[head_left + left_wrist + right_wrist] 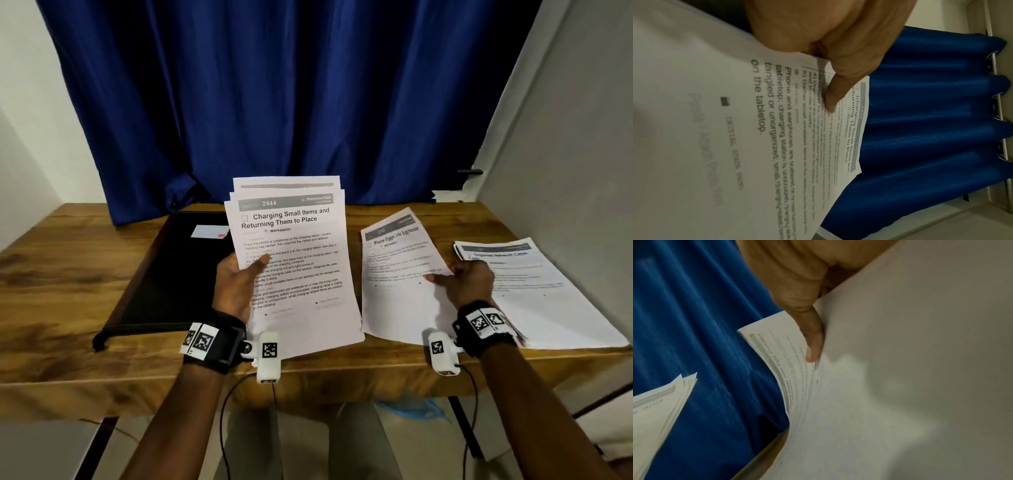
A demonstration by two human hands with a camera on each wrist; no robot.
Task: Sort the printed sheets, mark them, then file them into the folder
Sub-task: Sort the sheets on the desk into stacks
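My left hand [239, 277] grips a stack of printed sheets [294, 253] held up above the table, thumb [833, 94] pressed on the top page headed "Charging Small Items and Returning Them to Place". To the right, my right hand [462, 277] pinches a single sheet [400, 270] headed "Place Eggs into Egg Holder", thumb [813, 344] on top, the sheet curling above the table. A pile of sheets [534, 284] lies flat at the table's right end, under my right wrist. The black folder [168, 274] lies shut on the left of the table, partly hidden by the held stack.
The wooden table [68, 274] ends close to my body along its front edge [342, 383]. A blue curtain [291, 102] hangs right behind it, with white walls on both sides. A small white label [209, 232] sits on the folder. Cables hang from both wrist cameras.
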